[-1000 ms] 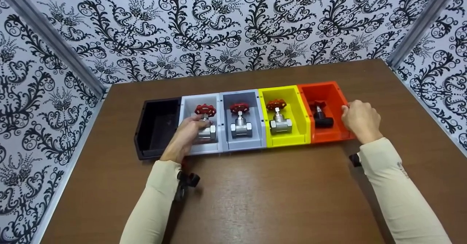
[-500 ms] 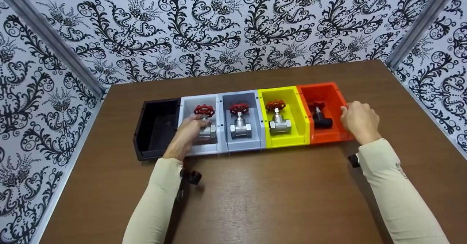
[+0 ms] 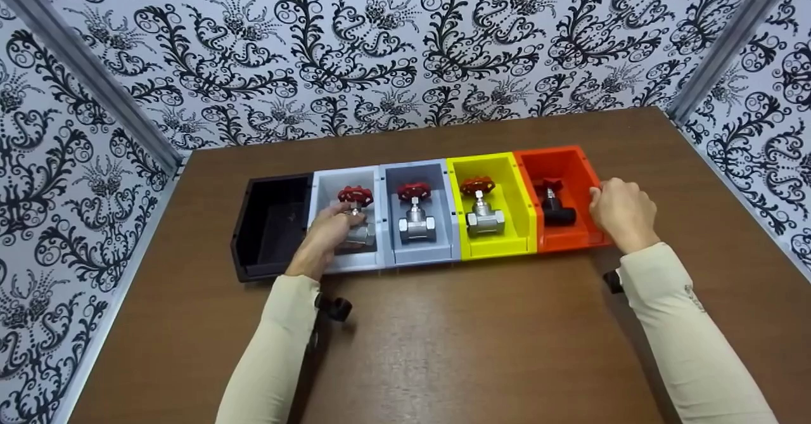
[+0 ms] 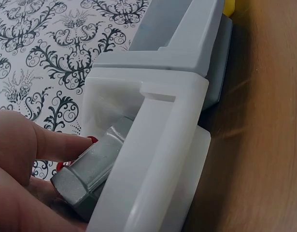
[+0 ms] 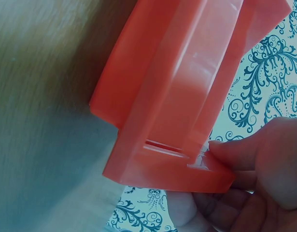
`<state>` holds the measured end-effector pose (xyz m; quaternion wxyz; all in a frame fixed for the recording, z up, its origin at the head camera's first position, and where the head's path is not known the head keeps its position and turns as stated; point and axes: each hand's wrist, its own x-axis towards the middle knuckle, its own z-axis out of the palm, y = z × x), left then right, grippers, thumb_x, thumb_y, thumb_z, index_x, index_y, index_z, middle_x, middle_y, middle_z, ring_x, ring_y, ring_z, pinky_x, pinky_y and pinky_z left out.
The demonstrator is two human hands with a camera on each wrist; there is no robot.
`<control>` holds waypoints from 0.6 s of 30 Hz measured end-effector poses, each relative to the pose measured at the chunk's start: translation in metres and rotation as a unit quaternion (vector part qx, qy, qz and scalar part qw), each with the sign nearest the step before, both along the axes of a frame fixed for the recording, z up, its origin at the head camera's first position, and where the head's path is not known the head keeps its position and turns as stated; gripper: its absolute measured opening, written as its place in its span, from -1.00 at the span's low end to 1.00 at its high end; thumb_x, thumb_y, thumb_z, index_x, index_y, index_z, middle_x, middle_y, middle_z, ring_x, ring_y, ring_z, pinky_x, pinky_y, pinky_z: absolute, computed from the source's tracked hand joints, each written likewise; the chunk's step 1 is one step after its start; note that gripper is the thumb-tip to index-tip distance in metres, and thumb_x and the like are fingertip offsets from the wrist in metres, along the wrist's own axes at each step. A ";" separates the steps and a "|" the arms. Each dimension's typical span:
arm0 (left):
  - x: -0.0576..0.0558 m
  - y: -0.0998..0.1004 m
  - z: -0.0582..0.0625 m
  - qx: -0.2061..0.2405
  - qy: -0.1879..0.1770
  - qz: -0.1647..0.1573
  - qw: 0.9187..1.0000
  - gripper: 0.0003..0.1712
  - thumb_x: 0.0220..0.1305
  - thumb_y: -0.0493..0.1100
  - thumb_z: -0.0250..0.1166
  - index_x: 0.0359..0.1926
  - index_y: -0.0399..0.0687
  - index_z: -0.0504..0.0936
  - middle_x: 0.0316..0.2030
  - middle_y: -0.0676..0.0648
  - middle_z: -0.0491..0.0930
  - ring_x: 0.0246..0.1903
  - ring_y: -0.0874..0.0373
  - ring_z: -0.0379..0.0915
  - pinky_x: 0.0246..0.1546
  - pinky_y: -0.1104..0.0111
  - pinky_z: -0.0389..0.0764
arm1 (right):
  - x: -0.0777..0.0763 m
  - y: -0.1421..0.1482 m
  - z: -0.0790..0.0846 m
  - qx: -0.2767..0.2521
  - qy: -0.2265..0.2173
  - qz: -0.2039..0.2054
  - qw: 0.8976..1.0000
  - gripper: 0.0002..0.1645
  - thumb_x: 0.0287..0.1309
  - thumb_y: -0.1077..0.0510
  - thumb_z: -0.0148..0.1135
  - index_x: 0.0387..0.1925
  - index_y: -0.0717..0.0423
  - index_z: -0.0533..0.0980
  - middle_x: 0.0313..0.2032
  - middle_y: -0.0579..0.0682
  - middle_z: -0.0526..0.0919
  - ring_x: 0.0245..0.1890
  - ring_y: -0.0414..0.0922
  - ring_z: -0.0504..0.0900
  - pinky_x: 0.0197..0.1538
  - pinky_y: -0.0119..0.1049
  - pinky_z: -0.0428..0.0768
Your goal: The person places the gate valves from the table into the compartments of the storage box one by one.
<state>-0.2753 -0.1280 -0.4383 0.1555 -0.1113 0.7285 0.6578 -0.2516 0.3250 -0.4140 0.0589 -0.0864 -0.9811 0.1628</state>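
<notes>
In the head view my left hand (image 3: 324, 234) reaches into the white bin (image 3: 355, 261) and grips a silver gate valve (image 3: 362, 234) with a red handwheel. The left wrist view has the thumb and fingers on either side of the hexagonal valve end (image 4: 73, 186), just inside the front wall. At the other end of the row, my right hand (image 3: 626, 215) pinches the side wall of the red-orange bin (image 3: 573, 165). Seen from the right wrist, the thumb is inside the rim and the curled fingers lie outside. A dark valve with a black body (image 3: 559, 215) lies in that bin.
The bins stand joined in a row on a brown table (image 3: 443, 335). A black bin (image 3: 272, 221) is at the left end. The grey-blue bin (image 3: 415, 256) and yellow bin (image 3: 497, 246) each hold a red-wheeled silver valve. Patterned walls (image 3: 393, 50) enclose the table.
The valve under my left hand has tilted slightly within the white bin. My right hand keeps its grip on the red-orange bin, and the head view has shifted a little.
</notes>
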 end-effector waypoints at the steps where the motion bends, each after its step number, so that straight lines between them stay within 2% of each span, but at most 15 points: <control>1: -0.001 0.000 0.000 -0.007 -0.001 -0.001 1.000 -0.46 0.40 -0.25 0.12 0.36 -0.27 0.35 -0.05 -0.17 0.54 -0.31 0.15 0.57 -0.18 0.24 0.67 | 0.000 0.000 0.000 0.000 0.002 0.000 1.000 -0.61 0.41 0.08 0.00 -0.28 0.33 0.58 -0.29 0.48 0.61 -0.37 0.42 0.58 -0.35 0.25 0.51; 4: -0.002 0.001 -0.001 -0.033 0.000 -0.005 0.999 -0.40 0.40 -0.21 0.13 0.41 -0.27 0.30 0.12 -0.19 0.50 -0.12 0.12 0.52 -0.02 0.28 0.56 | 0.001 0.000 0.000 0.001 0.011 0.003 1.000 -0.61 0.40 0.09 0.01 -0.32 0.35 0.58 -0.30 0.50 0.61 -0.38 0.43 0.58 -0.38 0.26 0.51; 7: -0.003 0.001 -0.002 -0.065 0.006 -0.011 0.998 -0.37 0.39 -0.19 0.14 0.42 -0.28 0.28 0.22 -0.17 0.43 0.06 0.08 0.38 0.10 0.30 0.40 | 0.001 0.000 -0.001 0.003 0.016 0.004 1.000 -0.59 0.40 0.10 0.01 -0.38 0.37 0.55 -0.33 0.50 0.61 -0.40 0.43 0.59 -0.40 0.26 0.52; 13: -0.004 0.002 -0.004 -0.069 0.014 -0.011 0.997 -0.44 0.38 -0.22 0.13 0.35 -0.32 0.37 0.10 -0.19 0.47 0.03 0.04 0.39 0.12 0.26 0.40 | 0.000 0.000 -0.001 0.002 0.008 -0.003 1.000 -0.59 0.41 0.08 0.01 -0.39 0.35 0.54 -0.32 0.49 0.61 -0.38 0.44 0.59 -0.36 0.26 0.51; 18: -0.004 0.002 -0.004 -0.062 0.003 -0.012 0.998 -0.36 0.39 -0.20 0.13 0.42 -0.31 0.27 0.26 -0.20 0.38 0.13 0.01 0.33 0.22 0.24 0.34 | 0.000 0.000 0.000 0.000 0.005 -0.003 1.000 -0.60 0.41 0.08 0.00 -0.33 0.35 0.56 -0.30 0.50 0.61 -0.35 0.45 0.59 -0.33 0.27 0.51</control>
